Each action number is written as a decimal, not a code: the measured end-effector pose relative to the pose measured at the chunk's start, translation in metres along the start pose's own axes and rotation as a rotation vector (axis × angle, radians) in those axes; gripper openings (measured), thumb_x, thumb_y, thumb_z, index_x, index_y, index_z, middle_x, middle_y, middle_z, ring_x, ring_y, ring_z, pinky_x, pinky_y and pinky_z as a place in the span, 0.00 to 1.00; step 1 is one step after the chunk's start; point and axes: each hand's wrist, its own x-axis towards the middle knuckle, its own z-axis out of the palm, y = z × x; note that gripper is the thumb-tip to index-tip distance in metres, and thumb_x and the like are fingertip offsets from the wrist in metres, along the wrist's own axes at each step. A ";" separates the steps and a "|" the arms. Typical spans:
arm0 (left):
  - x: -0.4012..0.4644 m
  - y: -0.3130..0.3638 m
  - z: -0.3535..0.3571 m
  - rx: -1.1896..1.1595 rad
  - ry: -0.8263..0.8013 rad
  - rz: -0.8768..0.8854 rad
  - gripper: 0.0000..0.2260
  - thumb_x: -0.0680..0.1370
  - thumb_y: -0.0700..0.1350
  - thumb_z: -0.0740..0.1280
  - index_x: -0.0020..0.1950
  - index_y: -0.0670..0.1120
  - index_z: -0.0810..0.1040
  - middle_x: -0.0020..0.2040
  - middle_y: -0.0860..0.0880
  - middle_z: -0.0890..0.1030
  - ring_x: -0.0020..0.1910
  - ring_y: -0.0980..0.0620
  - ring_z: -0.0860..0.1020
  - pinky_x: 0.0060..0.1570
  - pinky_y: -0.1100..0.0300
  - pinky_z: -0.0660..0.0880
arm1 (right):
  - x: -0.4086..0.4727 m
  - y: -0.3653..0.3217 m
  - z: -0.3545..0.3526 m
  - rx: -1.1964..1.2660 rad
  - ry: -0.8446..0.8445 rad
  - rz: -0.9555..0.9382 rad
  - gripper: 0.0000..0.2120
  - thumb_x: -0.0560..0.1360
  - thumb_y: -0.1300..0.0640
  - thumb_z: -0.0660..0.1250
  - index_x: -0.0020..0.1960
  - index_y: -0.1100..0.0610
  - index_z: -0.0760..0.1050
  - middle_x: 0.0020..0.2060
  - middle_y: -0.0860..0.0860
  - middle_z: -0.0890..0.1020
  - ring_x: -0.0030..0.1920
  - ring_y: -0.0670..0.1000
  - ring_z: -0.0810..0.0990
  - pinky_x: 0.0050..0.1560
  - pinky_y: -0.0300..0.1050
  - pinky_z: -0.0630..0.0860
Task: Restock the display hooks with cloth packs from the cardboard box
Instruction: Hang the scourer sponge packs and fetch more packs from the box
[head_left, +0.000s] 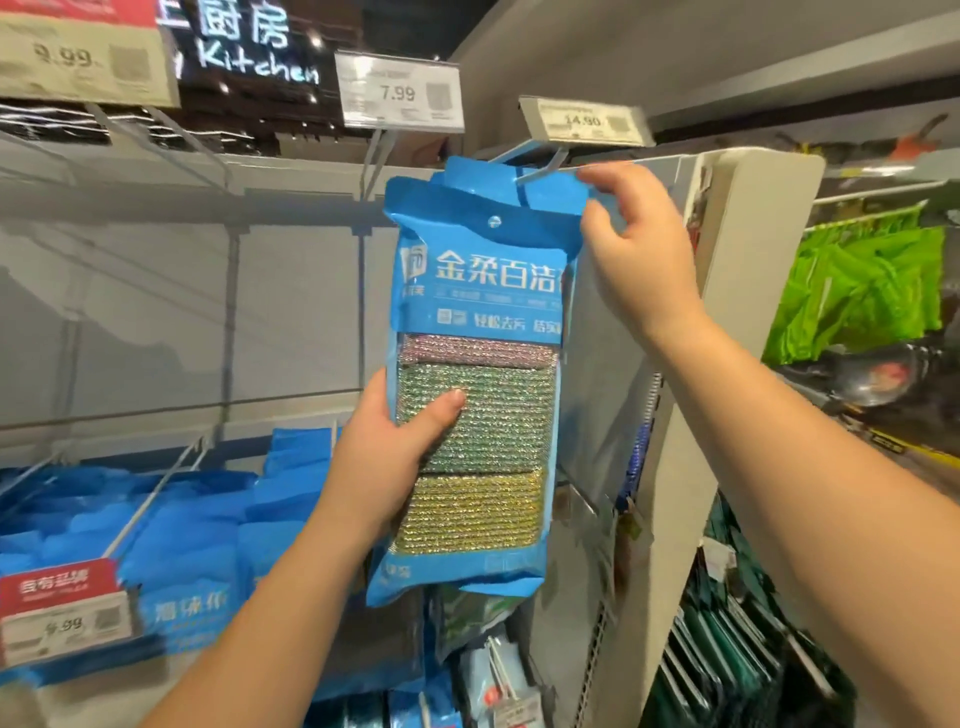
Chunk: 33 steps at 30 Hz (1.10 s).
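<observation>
Left hand (387, 457) grips the upright pack (475, 374) low; right hand (636, 249) pinches its top at the hook (540, 169).

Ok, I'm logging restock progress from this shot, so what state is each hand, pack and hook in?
Left hand: grips the pack's lower part, thumb across the front.
Right hand: pinches the pack's top edge beside the hook.
Cloth pack: upright, top edge raised to the hook.
14.90 hook: its tip is at the pack's top; threaded or not is unclear.
7.99 hook: bare.
Lower-left hook: loaded with blue packs.
</observation>
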 end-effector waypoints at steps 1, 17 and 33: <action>0.003 0.001 0.005 0.001 -0.020 0.012 0.16 0.74 0.56 0.75 0.60 0.56 0.77 0.52 0.59 0.85 0.51 0.59 0.83 0.56 0.53 0.78 | 0.003 -0.002 -0.005 -0.013 -0.001 -0.049 0.17 0.76 0.63 0.60 0.63 0.61 0.77 0.58 0.47 0.77 0.60 0.40 0.71 0.62 0.25 0.62; 0.046 0.041 0.059 -0.118 -0.083 0.082 0.21 0.68 0.66 0.73 0.57 0.59 0.77 0.53 0.57 0.85 0.54 0.52 0.84 0.58 0.43 0.78 | 0.031 -0.006 -0.021 -0.468 -0.228 -0.084 0.21 0.77 0.51 0.58 0.69 0.45 0.73 0.78 0.47 0.59 0.78 0.50 0.54 0.72 0.57 0.53; 0.053 0.043 0.060 -0.281 -0.170 0.026 0.22 0.70 0.60 0.75 0.60 0.53 0.77 0.54 0.52 0.86 0.53 0.48 0.85 0.56 0.41 0.79 | 0.029 -0.007 -0.011 -0.504 -0.194 -0.058 0.18 0.80 0.51 0.57 0.69 0.45 0.70 0.78 0.47 0.56 0.78 0.49 0.51 0.71 0.57 0.51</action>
